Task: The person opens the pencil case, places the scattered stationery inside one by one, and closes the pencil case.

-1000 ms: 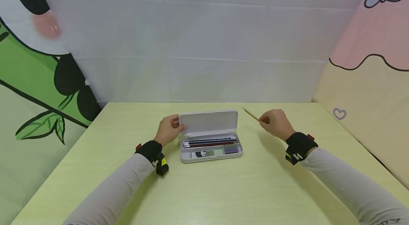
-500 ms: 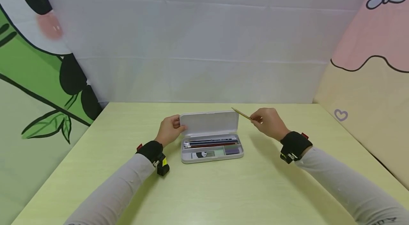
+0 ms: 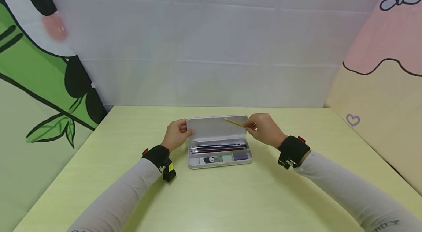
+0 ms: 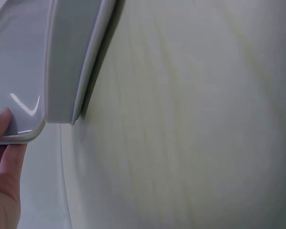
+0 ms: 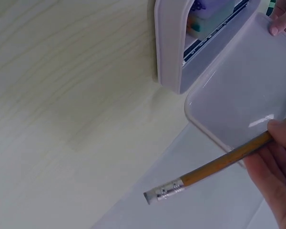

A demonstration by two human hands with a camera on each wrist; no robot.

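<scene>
A pale grey pencil case [image 3: 192, 164] lies on the table with its lid [image 3: 211, 127] raised. My left hand [image 3: 175, 134] pinches the lid's left edge, thumb on the inner face, as the left wrist view also shows. My right hand [image 3: 265, 129] pinches a yellow pencil [image 5: 224, 160] in front of the lid's right part, above the case. In the right wrist view its metal band and eraser end [image 5: 163, 191] stick out from the fingers. Several dark pencils and a reddish one [image 3: 219, 150] lie in the back compartment. The front compartment holds an eraser with a panda picture [image 3: 211, 160] and a purple block [image 3: 240, 156].
The light wooden table [image 3: 211, 199] extends around the case. A pale cloth wall [image 3: 211, 49] stands behind it, with printed cartoon panels [image 3: 49, 89] at the left and right. Each wrist wears a black strap with a small camera [image 3: 169, 174].
My right hand has moved left with the yellow pencil, from right of the case to in front of the raised lid. The left hand keeps its hold on the lid.
</scene>
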